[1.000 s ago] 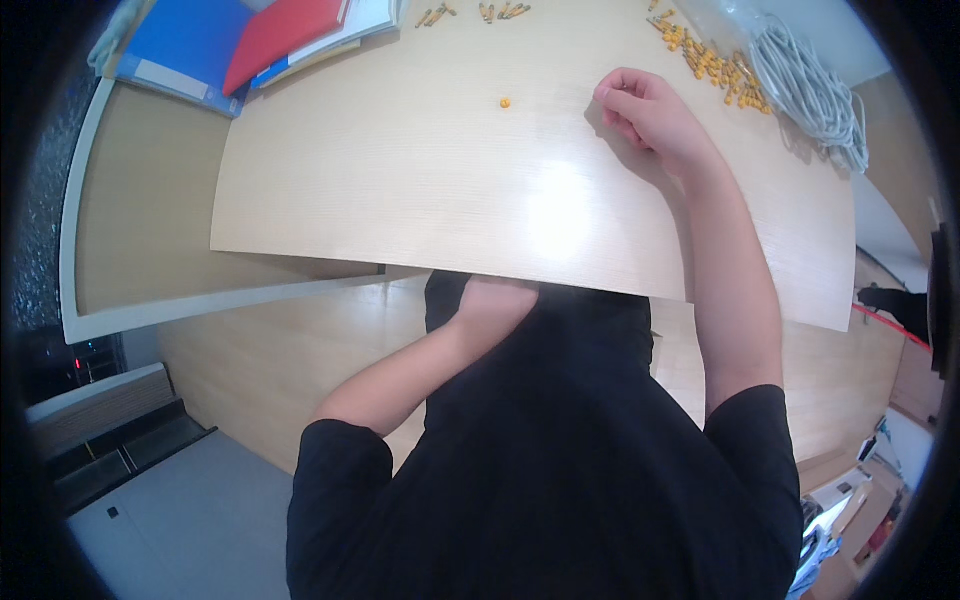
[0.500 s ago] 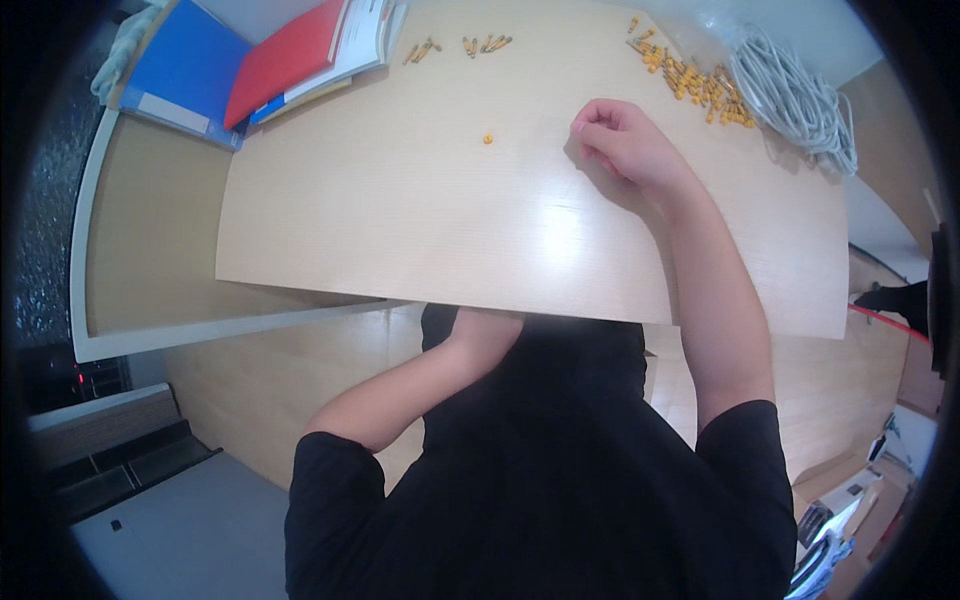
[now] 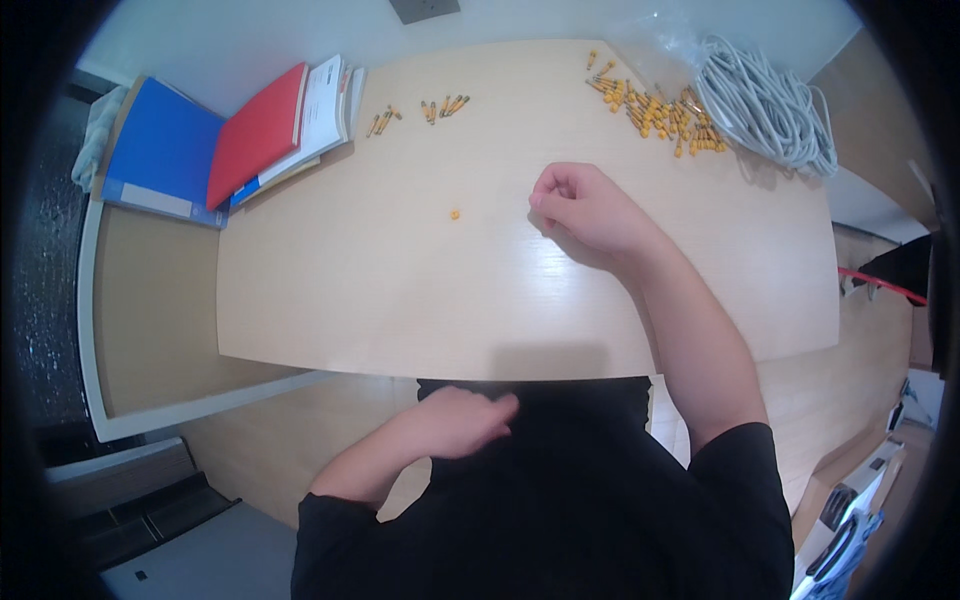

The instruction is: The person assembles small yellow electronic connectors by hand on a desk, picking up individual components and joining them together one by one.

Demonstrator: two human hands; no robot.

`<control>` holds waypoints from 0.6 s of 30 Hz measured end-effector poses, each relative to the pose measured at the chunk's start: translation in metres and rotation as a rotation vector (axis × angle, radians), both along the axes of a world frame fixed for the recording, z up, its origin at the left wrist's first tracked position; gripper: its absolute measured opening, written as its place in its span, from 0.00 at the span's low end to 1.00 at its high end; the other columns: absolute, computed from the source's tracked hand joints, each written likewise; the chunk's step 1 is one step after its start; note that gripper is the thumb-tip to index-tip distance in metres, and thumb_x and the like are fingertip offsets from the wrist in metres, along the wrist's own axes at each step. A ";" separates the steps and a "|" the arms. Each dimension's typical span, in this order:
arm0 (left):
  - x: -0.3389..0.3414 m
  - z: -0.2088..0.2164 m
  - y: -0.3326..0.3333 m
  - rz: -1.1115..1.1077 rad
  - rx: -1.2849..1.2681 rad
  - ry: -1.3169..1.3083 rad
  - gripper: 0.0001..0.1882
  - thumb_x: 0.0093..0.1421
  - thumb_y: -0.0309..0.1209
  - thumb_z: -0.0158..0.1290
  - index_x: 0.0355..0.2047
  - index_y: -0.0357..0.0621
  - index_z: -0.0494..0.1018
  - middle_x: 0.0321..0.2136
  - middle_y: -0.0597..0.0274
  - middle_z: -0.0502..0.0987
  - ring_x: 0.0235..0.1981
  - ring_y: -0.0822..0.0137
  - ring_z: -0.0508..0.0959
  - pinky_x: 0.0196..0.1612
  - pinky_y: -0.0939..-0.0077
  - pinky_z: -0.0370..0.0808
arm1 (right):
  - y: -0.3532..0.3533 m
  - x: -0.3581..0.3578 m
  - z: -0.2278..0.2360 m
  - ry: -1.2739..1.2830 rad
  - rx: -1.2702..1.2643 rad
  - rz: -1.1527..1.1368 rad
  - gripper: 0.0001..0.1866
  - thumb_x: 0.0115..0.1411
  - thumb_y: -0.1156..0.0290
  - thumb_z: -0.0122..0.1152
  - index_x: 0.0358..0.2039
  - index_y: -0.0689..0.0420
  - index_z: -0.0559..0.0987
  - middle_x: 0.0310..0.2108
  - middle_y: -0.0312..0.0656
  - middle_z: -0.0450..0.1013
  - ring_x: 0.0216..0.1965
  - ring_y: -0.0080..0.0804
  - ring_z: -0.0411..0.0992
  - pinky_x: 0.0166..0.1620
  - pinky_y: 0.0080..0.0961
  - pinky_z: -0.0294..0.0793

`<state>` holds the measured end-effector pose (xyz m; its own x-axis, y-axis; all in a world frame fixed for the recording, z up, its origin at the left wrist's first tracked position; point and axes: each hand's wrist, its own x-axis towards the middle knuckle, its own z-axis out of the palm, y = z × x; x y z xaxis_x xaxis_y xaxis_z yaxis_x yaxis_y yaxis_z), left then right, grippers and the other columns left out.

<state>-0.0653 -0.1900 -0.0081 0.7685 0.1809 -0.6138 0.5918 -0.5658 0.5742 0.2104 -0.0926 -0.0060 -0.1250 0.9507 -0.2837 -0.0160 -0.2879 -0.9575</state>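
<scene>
Over the middle of the pale wooden desk [image 3: 330, 270], my right hand [image 3: 585, 208] is closed, thumb against curled fingers. What it holds, if anything, is hidden. A single small orange-yellow piece [image 3: 455, 214] lies on the desk just left of it. My left hand [image 3: 462, 420] is in front of my dark shirt, on the near side of the desk edge. Its fingers are bent and smeared by motion, so I cannot tell what is in them.
At the far right is a pile of small orange-capped metal-ended parts [image 3: 665, 118] beside a coil of grey cable [image 3: 765, 108]. Several similar parts [image 3: 443, 107] lie at the back. A blue binder [image 3: 160, 150] and a red folder [image 3: 257, 130] are at the far left.
My left hand has come out from beneath the desk edge into view. The view has tilted, so the desk sits lower in the picture. My right hand stays closed over the desk.
</scene>
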 end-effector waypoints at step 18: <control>0.048 -0.008 0.218 0.730 0.797 -0.308 0.10 0.67 0.37 0.56 0.39 0.45 0.72 0.26 0.54 0.81 0.32 0.50 0.82 0.35 0.56 0.75 | 0.004 0.004 0.006 -0.008 -0.074 -0.014 0.02 0.61 0.80 0.62 0.32 0.62 0.77 0.21 0.27 0.69 0.23 0.14 0.64 0.29 0.17 0.68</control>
<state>-0.0175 0.0280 -0.0165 0.4167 0.9059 0.0758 0.8270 -0.4124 0.3821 0.2142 -0.0885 0.0001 -0.1091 0.9286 -0.3546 -0.0133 -0.3581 -0.9336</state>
